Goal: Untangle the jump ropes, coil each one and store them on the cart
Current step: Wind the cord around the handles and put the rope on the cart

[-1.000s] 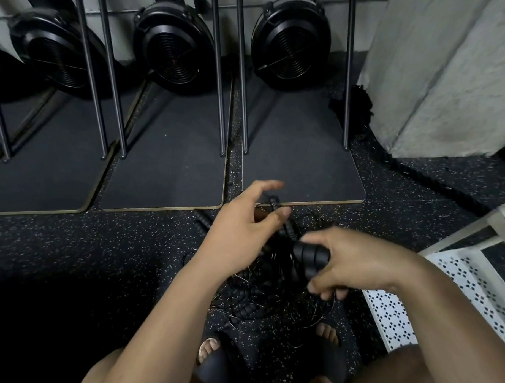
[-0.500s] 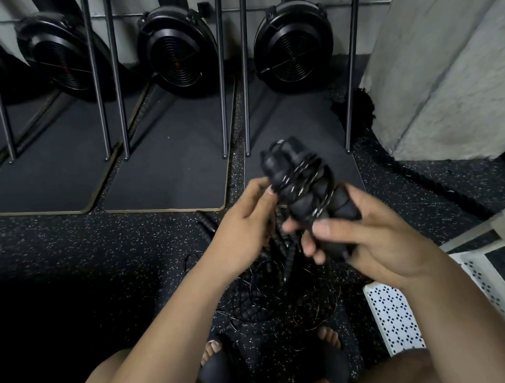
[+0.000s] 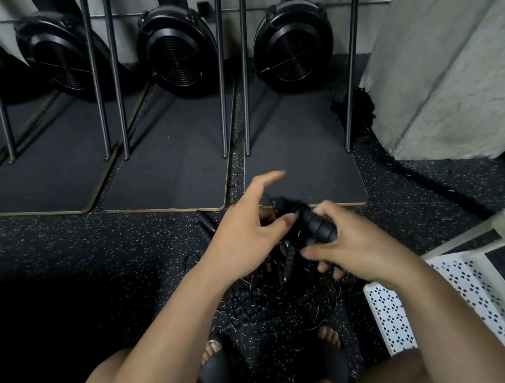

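Note:
A tangle of black jump ropes with thin wire cords lies on the speckled floor between my feet. My right hand grips a bundle of black ribbed handles wrapped in cord, held above the tangle. My left hand is just left of the bundle, fingers spread, its thumb touching the cords near the handles. One more handle dangles below the bundle. Another pair of handles lies on the floor to the left. The white perforated cart stands at the lower right.
Three black rowing machines stand upright on dark mats ahead, with metal rails between them. A concrete pillar rises at the right, with a thick black rope along its base. My sandalled feet are below.
My right hand lowered the handle bundle from chest height back down toward the tangle. My left hand opened its fingers and stayed beside it.

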